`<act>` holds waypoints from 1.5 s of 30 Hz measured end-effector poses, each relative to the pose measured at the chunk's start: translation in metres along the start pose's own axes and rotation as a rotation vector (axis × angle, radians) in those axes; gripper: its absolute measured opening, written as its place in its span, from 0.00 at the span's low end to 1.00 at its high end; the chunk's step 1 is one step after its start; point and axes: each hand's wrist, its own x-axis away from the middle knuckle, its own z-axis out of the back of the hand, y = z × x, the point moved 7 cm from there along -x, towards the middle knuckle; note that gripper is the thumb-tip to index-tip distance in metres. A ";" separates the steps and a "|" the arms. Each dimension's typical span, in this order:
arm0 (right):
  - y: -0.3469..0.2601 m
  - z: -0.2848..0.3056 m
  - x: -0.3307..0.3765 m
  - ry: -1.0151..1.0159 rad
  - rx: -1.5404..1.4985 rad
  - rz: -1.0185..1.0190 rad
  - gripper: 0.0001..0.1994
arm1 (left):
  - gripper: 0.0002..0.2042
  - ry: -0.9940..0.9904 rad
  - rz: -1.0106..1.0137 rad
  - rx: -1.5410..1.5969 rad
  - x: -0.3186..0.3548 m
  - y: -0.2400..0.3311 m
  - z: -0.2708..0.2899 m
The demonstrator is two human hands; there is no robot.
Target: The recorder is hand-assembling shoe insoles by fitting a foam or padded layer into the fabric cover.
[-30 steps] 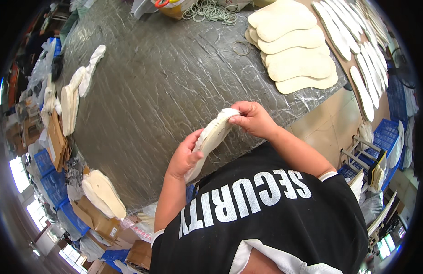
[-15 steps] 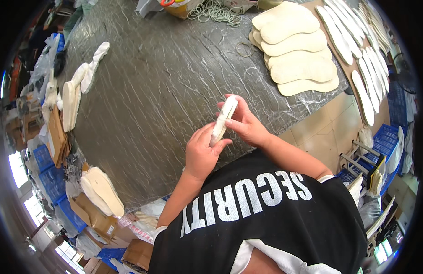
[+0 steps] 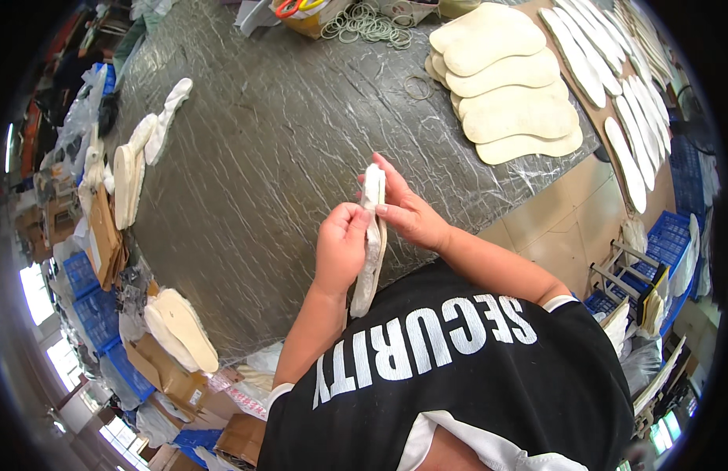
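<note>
Since prev. frame, insole stack (image 3: 372,235) turned edge-on and more upright; both hands dropped closer to the torso. Left hand (image 3: 340,250) closed around the stack's mid-section, fingers curled over its near edge. Right hand (image 3: 407,216) clamps the upper part from the other side, thumb pressed on the edge, fingers extended behind. Stack held in mid-air, above the near edge of the table (image 3: 285,141), lower end hanging toward the black shirt (image 3: 458,377); no contact w/ table.

Table surface: grey crinkled plastic sheet. Left edge: white insoles (image 3: 132,169) stood on edge, more cream insoles (image 3: 179,330) at near-left corner over cardboard boxes (image 3: 171,377). Blue crates (image 3: 85,302) on floor, left.

Far right on table: overlapping pile of flat cream insoles (image 3: 513,102). Beyond, on brown board (image 3: 607,125), row of narrow white insoles (image 3: 623,94). Far edge: heap of rubber bands (image 3: 368,23), one loose band (image 3: 417,86) near the pile. Scissors w/ red and yellow handles (image 3: 297,8) at top.
</note>
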 end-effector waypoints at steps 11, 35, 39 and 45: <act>-0.017 -0.021 -0.034 -0.124 -0.004 0.059 0.31 | 0.08 0.013 -0.106 0.386 -0.022 0.015 0.002; -0.041 -0.041 -0.026 -0.717 0.055 -0.223 0.54 | 0.09 0.184 -0.797 -0.806 0.011 0.121 0.014; -0.037 -0.047 -0.010 -0.762 0.066 -0.312 0.53 | 0.11 0.120 -0.739 -0.868 0.019 0.114 0.014; -0.019 -0.041 0.003 -0.686 0.006 -0.390 0.52 | 0.10 0.117 -0.799 -0.891 0.024 0.105 0.012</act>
